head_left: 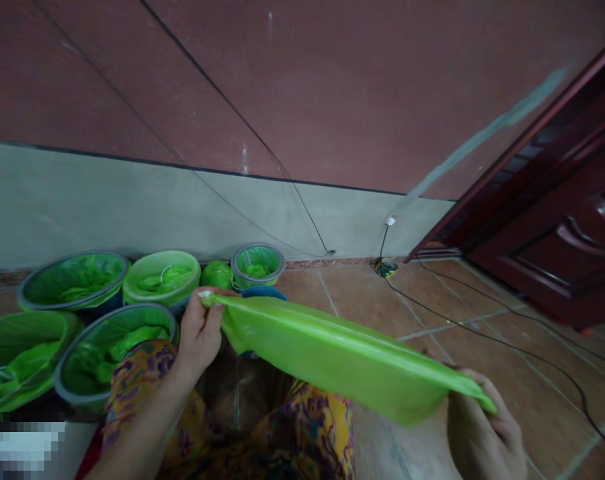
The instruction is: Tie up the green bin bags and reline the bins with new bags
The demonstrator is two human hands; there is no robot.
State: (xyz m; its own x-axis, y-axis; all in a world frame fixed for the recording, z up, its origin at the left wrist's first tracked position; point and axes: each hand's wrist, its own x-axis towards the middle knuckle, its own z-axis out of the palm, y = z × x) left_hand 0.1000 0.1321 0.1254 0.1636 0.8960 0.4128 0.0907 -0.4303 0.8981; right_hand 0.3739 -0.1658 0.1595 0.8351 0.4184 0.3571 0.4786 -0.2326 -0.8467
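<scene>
A thin, bright green plastic bag [332, 353] is stretched between my two hands, above my knees. My left hand [201, 330] pinches its left end, where a small white bit shows at the fingertips. Its other end is gripped by my right hand [487, 420], lower and further right. The bag hangs in a loose fold below the taut upper edge. Partly hidden behind the bag and my left hand is a blue bucket [265, 292]. Just left of my left hand stands a grey-rimmed bucket [115, 353] lined with green plastic.
Several more green-lined buckets, one large at the back left [72, 280] and one small [257, 263], stand along the wall. Black cables [497, 340] cross the tiled floor [352, 290] on the right. A dark red door [557, 247] stands at the far right.
</scene>
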